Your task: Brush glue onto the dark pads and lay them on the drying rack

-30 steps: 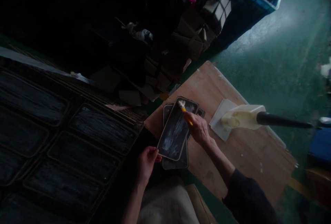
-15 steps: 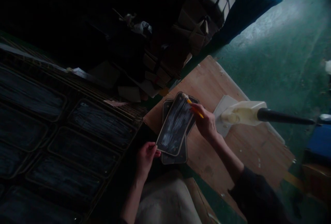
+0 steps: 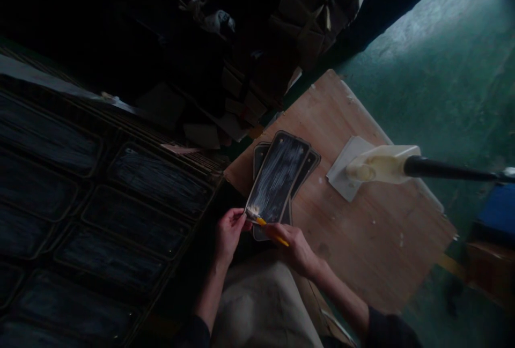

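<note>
dark rounded panel (image 3: 277, 179) lying tilted atop a small stack of like panels (image 3: 311, 163) on the wooden board (image 3: 362, 241), face streaked white end to end. brush (image 3: 263, 221) now down at the near corner, around 7 o'clock on the panel, bristles touching the rim there; half a second back it was up at the far end near 1 o'clock, so one long stroke swept the whole length. coating looking spread across most of the face, by judgement nearly covered.

right hand (image 3: 295, 249) closed round the yellow handle, fingers wrapped, sitting at 5 o'clock from the panel just off its near edge. left hand (image 3: 228, 230) pinching the panel's near-left corner between thumb and fingers, at 7 o'clock, right beside the bristles, still steadying as before.

further out: pale jug-like container (image 3: 382, 164) with a dark handle at 3 o'clock, resting over a white sheet (image 3: 346, 168). rows of dark coated panels (image 3: 132, 214) laid out at 9 o'clock. cardboard clutter (image 3: 257, 85) at 12 o'clock, too dim to sort out. green floor (image 3: 442, 69) beyond.
</note>
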`<act>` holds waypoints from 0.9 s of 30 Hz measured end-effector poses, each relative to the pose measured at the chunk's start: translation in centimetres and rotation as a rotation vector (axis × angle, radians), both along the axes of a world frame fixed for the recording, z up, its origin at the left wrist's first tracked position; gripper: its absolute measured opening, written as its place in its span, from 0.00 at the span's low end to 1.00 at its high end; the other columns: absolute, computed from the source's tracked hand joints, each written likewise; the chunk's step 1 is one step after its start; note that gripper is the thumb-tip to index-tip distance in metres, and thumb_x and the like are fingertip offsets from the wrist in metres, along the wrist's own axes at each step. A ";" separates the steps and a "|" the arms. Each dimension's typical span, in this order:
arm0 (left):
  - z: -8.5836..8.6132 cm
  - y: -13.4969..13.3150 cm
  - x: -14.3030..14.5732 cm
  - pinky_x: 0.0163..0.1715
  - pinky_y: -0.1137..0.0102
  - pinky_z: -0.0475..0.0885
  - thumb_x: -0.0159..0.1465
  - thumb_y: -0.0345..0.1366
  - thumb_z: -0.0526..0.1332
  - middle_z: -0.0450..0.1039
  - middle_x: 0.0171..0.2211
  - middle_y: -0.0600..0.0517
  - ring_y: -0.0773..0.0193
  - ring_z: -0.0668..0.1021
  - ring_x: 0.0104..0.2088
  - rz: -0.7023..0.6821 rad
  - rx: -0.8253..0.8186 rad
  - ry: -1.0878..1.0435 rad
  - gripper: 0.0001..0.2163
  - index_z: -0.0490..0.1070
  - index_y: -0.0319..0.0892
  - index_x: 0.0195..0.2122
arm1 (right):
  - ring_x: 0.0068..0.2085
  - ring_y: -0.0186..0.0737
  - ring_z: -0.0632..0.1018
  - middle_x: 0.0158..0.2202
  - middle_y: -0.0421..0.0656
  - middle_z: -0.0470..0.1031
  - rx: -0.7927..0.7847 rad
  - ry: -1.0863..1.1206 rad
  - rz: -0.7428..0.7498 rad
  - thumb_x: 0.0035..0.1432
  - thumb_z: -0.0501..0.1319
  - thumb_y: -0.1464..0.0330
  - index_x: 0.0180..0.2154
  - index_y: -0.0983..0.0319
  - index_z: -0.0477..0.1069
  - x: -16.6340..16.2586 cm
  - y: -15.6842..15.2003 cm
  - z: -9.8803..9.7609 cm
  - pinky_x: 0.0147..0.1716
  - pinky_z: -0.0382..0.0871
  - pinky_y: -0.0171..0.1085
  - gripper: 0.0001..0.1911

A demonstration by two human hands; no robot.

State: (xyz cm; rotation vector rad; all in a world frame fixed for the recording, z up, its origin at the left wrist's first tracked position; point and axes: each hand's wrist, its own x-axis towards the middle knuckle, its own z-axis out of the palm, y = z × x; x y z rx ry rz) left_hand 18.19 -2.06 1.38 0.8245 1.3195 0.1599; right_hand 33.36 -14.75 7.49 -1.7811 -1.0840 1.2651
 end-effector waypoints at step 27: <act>-0.6 0.3 -0.4 0.23 0.70 0.76 0.58 0.42 0.64 0.75 0.28 0.53 0.64 0.79 0.24 -0.208 0.074 -0.004 0.16 0.70 0.38 0.43 | 0.37 0.38 0.80 0.36 0.42 0.78 0.031 -0.364 -0.361 0.68 0.52 0.63 0.50 0.59 0.68 12.7 1.4 -1.4 0.37 0.73 0.35 0.13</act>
